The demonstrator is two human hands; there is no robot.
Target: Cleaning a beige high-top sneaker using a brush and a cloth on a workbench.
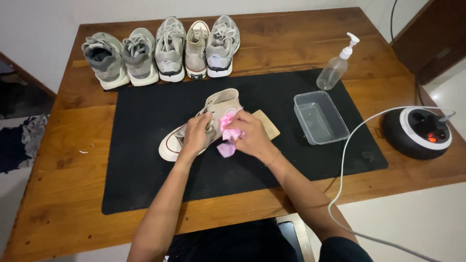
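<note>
A beige high-top sneaker [221, 107] with a white toe cap lies on its side in the middle of a black mat [145, 160]. My left hand [196, 135] grips it over the laces and holds it down. My right hand [250, 135] is closed around a crumpled pink cloth [226, 138] and presses it against the sneaker's ankle side. A tan wooden brush [268, 125] lies on the mat just behind my right hand, partly hidden by it.
Several grey and beige shoes [162, 51] stand in a row at the table's back left. A clear pump bottle [336, 65] and a clear plastic tub [320, 118] sit to the right. A round black-and-white device [418, 132] with a white cable [347, 150] sits at the right edge.
</note>
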